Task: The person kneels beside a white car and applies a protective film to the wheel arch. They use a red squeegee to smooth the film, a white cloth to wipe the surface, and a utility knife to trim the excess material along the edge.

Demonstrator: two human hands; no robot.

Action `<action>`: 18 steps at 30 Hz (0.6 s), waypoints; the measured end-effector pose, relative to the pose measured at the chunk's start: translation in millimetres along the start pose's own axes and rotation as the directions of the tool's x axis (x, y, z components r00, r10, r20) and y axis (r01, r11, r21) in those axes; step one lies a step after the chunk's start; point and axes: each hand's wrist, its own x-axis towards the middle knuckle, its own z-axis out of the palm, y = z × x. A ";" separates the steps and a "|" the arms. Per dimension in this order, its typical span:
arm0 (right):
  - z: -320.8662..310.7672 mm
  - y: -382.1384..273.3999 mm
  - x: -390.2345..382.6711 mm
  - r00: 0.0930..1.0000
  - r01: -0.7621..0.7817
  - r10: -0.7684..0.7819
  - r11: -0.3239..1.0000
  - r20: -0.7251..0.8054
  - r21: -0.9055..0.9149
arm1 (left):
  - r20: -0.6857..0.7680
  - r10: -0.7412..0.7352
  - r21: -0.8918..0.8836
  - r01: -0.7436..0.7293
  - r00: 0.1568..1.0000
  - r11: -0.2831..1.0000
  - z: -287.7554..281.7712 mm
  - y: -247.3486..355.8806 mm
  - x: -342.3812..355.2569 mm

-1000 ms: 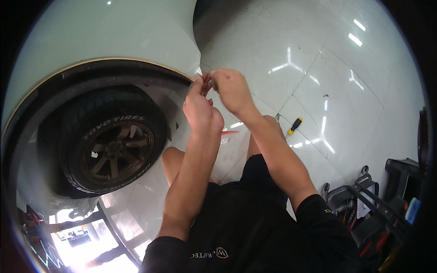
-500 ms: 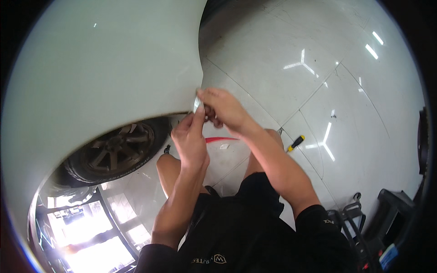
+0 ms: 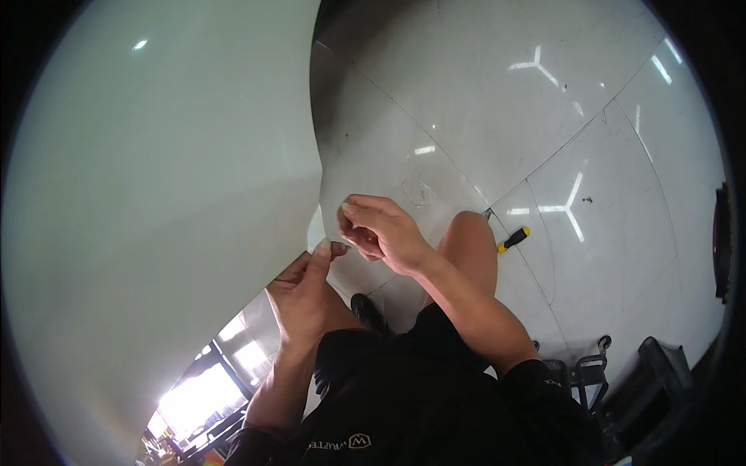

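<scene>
A large pale, glossy car body panel (image 3: 194, 155) fills the left side, its lower corner next to my hands. My left hand (image 3: 303, 291) is at the panel's lower edge, thumb and forefinger pinched together. Just above that thumb a small pale, film-like flap (image 3: 315, 229) sticks out from the corner, and its lower end runs to my fingers. My right hand (image 3: 386, 235) is slightly to the right, apart from the panel. Its fingers are curled in with the thumb against them; whatever they hold, if anything, is too small to make out.
A yellow and black screwdriver (image 3: 514, 239) lies on the light tiled floor (image 3: 482, 109), right of my bent knee (image 3: 470, 241). At the lower right stand a black wheeled frame (image 3: 590, 373) and another dark object (image 3: 664, 361). A bright window (image 3: 198, 400) shows at lower left.
My hands have come apart from the small pale piece they both held. The left has moved down to the panel's edge. The view has shifted, and the wheel is now hidden behind the panel.
</scene>
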 end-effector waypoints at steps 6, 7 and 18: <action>20.4 -0.6 22.9 0.977 0.190 -0.161 0.955 0.141 -0.228 | 0.029 0.073 -0.009 -0.073 0.997 0.997 -0.3 -12.3 -1.1; 21.5 -1.6 24.1 0.971 0.192 -0.178 0.979 0.162 -0.073 | 0.022 0.074 0.023 -0.075 0.997 0.997 0.2 -12.8 1.4; 39.4 39.1 18.0 0.746 0.633 -0.652 0.758 -0.138 -0.158 | -0.006 0.142 0.078 -0.141 0.990 0.987 3.1 -4.1 0.5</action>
